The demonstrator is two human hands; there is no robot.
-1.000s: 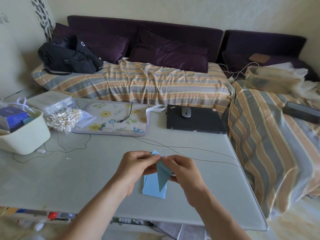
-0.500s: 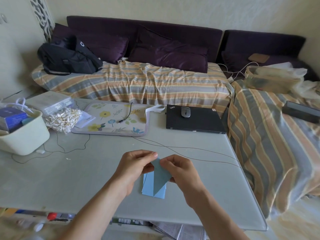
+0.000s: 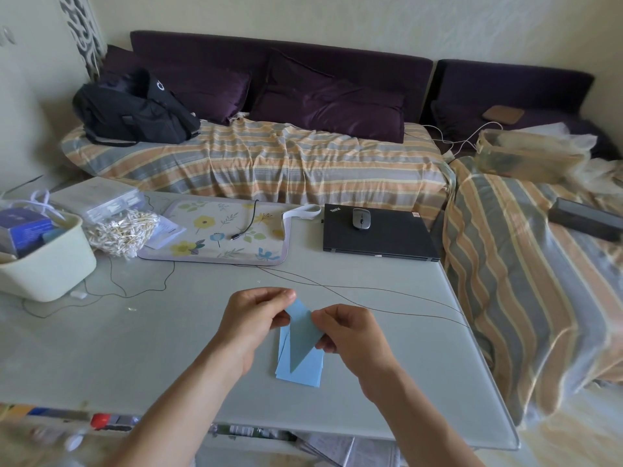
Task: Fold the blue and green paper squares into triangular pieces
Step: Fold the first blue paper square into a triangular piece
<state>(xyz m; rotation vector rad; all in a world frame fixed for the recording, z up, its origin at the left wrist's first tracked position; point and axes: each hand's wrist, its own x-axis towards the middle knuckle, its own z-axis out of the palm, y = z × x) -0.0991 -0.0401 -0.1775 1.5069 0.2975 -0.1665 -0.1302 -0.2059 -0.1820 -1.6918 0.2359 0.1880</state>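
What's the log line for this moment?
step: creasing blue triangle | left hand: pinches folded blue piece | right hand: pinches same piece | blue paper stack: flat on table beneath

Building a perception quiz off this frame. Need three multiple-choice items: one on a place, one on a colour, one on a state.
1. Where does the computer mouse lie?
A. on the closed laptop
B. on the floral mat
C. in the white bin

2. What colour is the folded paper in the hands?
A. red
B. blue
C. yellow

3. How is the folded paper held?
A. lying flat on the table, untouched
B. pinched by one hand only
C. pinched by both hands above the paper stack

Key:
1 A, the computer mouse sits on the lid of the closed laptop.
2 B, the folded paper is blue.
3 C, the left hand and right hand each pinch it above the paper stack.
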